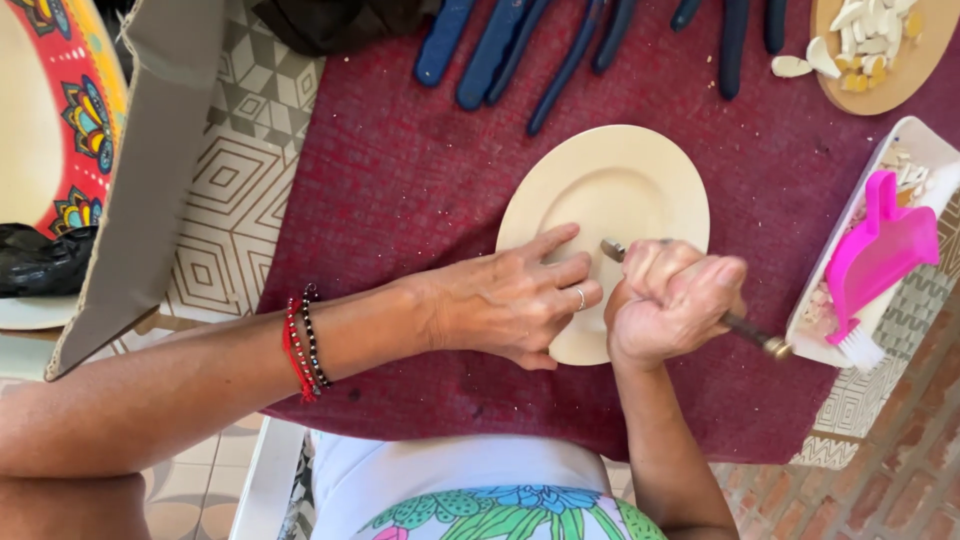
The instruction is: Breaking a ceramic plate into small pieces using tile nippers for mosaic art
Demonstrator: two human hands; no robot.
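A pale, unpainted wooden plate (610, 190) lies on a dark red cloth (400, 170). My left hand (515, 300) rests flat on the plate's near left rim, fingers spread, a ring on one finger and beaded bracelets on the wrist. My right hand (672, 300) is a fist around a slim metal tool (755, 337). The tool's tip (610, 248) touches the plate's surface near the left hand's fingertips, and its brass end pokes out to the right.
Several dark blue handled tools (490, 50) lie along the far edge of the cloth. A round wooden board with pale chips (890, 75) sits far right. A white tray (930, 140) holds a pink dustpan and brush (880, 260). Cardboard (140, 180) and a painted plate (90, 120) stand left.
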